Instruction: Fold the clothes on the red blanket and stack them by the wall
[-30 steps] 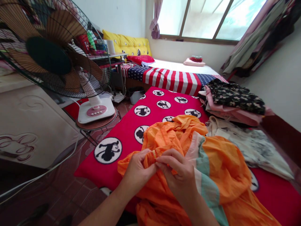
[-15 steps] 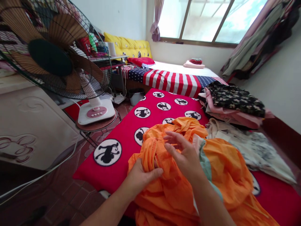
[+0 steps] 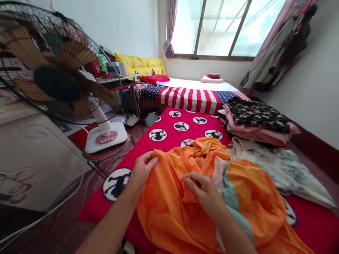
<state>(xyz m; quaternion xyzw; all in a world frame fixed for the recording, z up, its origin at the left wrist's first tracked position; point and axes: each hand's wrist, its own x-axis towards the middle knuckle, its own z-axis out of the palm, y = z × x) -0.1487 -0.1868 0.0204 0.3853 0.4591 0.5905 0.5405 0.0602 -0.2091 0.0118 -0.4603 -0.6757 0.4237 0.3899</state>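
An orange cloth garment (image 3: pixel 169 211) with teal and cream bands lies heaped on a red monkey-print mat (image 3: pixel 169 139). The left hand (image 3: pixel 141 173) pinches its upper edge between thumb and fingers, while the right hand (image 3: pixel 203 192) grips a fold nearby. Folded clothes (image 3: pixel 256 118) stand in a stack just beyond it, and a small grey bin (image 3: pixel 151 120) sits on the floor past the mat, its contents hidden.

We have a red bedspread (image 3: pixel 165 121) printed with black-and-white monkey roundels, carrying a rumpled orange garment (image 3: pixel 172 215) with teal and cream bands at our end, a pile of folded pink and black floral clothes (image 3: pixel 256 120), and a pale patterned cloth (image 3: pixel 280 169) between them.
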